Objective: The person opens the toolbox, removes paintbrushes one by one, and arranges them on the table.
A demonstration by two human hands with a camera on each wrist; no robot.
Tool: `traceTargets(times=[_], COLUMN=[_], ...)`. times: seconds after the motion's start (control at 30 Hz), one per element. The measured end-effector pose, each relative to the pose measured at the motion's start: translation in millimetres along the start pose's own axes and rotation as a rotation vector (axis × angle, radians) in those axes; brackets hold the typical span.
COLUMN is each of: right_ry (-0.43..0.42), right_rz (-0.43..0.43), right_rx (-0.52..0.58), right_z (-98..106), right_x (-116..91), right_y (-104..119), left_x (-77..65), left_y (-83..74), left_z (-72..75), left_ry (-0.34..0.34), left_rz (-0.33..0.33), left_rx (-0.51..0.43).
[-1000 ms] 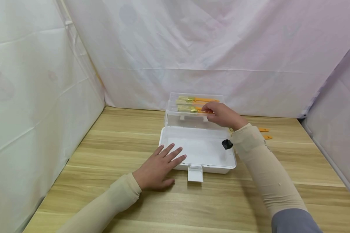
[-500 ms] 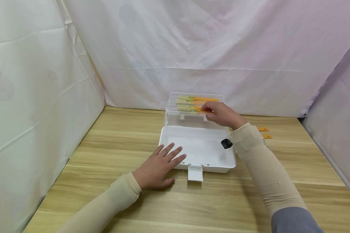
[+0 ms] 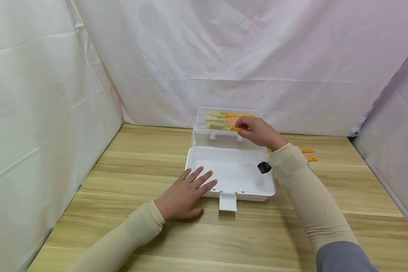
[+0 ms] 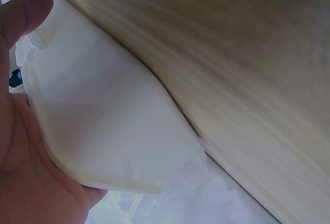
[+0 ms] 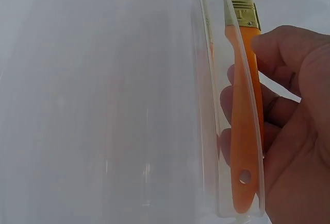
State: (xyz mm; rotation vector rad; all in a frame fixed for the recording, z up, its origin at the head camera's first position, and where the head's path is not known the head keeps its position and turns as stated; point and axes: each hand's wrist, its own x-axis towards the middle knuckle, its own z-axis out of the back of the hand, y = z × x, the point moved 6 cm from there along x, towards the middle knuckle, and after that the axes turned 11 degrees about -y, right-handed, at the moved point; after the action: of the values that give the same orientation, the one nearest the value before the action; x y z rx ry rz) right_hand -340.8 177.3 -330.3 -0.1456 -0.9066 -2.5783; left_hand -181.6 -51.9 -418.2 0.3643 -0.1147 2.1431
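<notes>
A white plastic box (image 3: pixel 236 175) stands with its lid raised at the back. My left hand (image 3: pixel 185 194) rests on its front left corner, fingers spread over the rim; in the left wrist view the thumb reaches along the white outer wall (image 4: pixel 113 105). At the clear raised tray (image 3: pixel 201 122), my right hand (image 3: pixel 258 132) pinches the orange handle of a paintbrush (image 5: pixel 246 80) between thumb and fingers. Its pale bristles point left in the head view. Beside it in the tray lie other paintbrushes (image 3: pixel 236 115). Part of the held handle is hidden by my fingers.
Two more orange brush handles (image 3: pixel 307 150) lie on the wooden table (image 3: pixel 139 151) right of the box, partly behind the right forearm. A white latch (image 3: pixel 227 202) hangs open at the box front. Pale cloth (image 3: pixel 224 56) encloses the back and sides.
My right hand has shifted up slightly, and the front paintbrush has moved with it, closer against the brush behind. The left hand has stayed still.
</notes>
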Motion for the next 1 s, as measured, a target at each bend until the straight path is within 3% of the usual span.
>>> traceTargets(times=[0.67,1.0], right_ry=[-0.040,-0.050], right_rz=[0.043,0.000], right_rx=[0.040,0.016], right_z=[0.1,4.3], right_x=[0.8,-2.9], right_y=[2.6,1.3], left_x=[-0.1,-1.6], left_y=[0.9,0.6], left_z=[0.5,0.9], left_ry=[-0.010,-0.009], left_rz=[0.000,0.001], left_rx=[0.001,0.000])
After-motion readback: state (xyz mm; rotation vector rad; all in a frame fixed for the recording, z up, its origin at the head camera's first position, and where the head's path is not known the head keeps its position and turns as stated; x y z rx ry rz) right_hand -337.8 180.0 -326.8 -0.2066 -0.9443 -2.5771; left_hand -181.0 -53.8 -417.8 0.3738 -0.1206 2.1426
